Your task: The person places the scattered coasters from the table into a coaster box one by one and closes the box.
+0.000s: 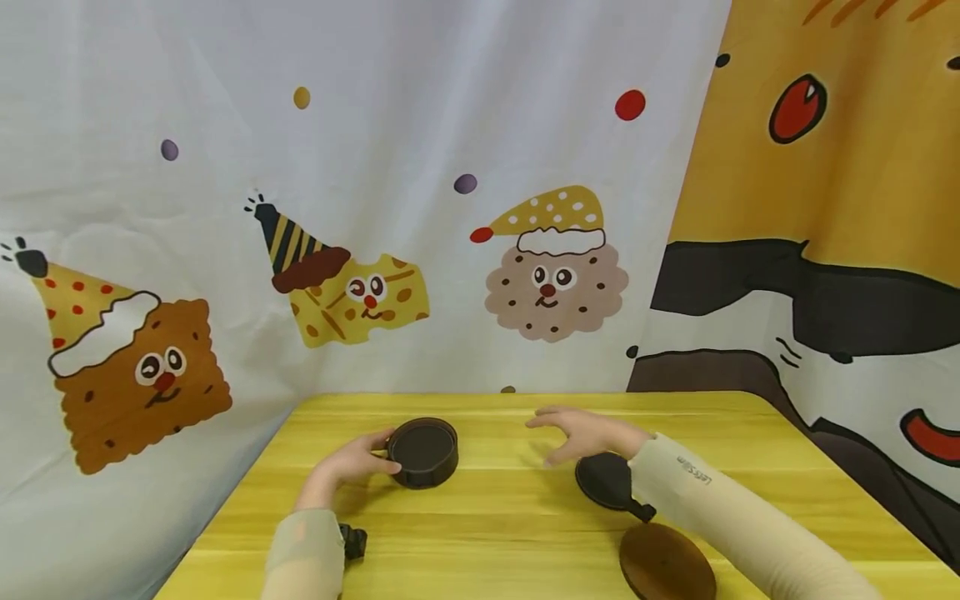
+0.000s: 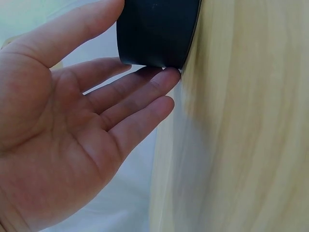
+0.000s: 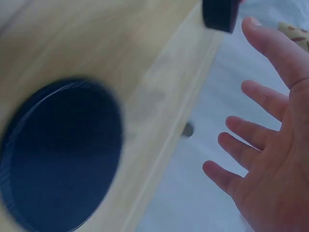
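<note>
A round black dish (image 1: 423, 450) with straight low walls stands on the table, left of centre. My left hand (image 1: 354, 460) holds it by its left side, thumb at the front and fingers toward the back. In the left wrist view, the thumb and fingertips (image 2: 169, 77) meet the dark wall of the dish. My right hand (image 1: 585, 432) hovers with spread fingers and holds nothing. Just beneath it lies a small black frying pan (image 1: 603, 481), its short handle pointing toward me and partly behind the sleeve. The pan's dark round face (image 3: 63, 154) fills the left of the right wrist view.
A round brown disc (image 1: 666, 562) lies near the front right, close to the frying pan's handle and the right sleeve (image 1: 720, 508). The wooden table (image 1: 487, 533) ends at a printed cloth (image 1: 450, 358) behind it. A black wrist device (image 1: 352, 542) is on the left arm.
</note>
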`<state>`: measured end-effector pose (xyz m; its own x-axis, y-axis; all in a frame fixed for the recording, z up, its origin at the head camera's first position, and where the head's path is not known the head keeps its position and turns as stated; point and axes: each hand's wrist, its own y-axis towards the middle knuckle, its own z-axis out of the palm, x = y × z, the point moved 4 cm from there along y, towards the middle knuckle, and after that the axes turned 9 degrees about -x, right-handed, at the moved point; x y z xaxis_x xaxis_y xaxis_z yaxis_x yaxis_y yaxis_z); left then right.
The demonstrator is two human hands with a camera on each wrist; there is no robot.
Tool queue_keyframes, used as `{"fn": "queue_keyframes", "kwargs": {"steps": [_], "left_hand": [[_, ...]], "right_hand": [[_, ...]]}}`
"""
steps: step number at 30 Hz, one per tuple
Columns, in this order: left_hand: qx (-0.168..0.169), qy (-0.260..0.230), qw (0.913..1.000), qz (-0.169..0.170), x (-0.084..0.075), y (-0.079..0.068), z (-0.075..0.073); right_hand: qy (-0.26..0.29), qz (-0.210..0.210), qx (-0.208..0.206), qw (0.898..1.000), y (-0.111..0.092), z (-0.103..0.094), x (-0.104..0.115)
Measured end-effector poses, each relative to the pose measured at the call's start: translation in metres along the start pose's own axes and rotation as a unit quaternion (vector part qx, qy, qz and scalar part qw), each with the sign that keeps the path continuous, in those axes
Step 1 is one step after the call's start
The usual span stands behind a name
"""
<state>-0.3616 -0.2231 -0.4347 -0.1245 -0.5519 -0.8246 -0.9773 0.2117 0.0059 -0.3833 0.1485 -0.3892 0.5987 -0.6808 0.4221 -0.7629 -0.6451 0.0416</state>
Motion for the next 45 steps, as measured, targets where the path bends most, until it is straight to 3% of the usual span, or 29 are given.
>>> {"fn": "queue_keyframes", "kwargs": {"steps": [8,16,29,45], "left_hand": [[0.003,0.004,0.9999,0.011,0.006,-0.002,-0.006],[0.025,0.019,0.9991,0.027,0.005,0.005,0.001],[0.005,0.008,0.9999,0.008,0.004,0.005,0.002],[0.012,-0.001,0.9999,0.002,0.001,0.002,0.002]], "right_hand": [[-0.002,0.008,0.007,1.000,-0.036,0.006,-0.030],[0.036,0.047,0.019,0.998,-0.065,0.016,-0.061],[0.052,0.076,0.022,0.996,-0.074,0.026,-0.074],[0.031,0.065,0.003,0.997,-0.075,0.027,-0.075]]}}
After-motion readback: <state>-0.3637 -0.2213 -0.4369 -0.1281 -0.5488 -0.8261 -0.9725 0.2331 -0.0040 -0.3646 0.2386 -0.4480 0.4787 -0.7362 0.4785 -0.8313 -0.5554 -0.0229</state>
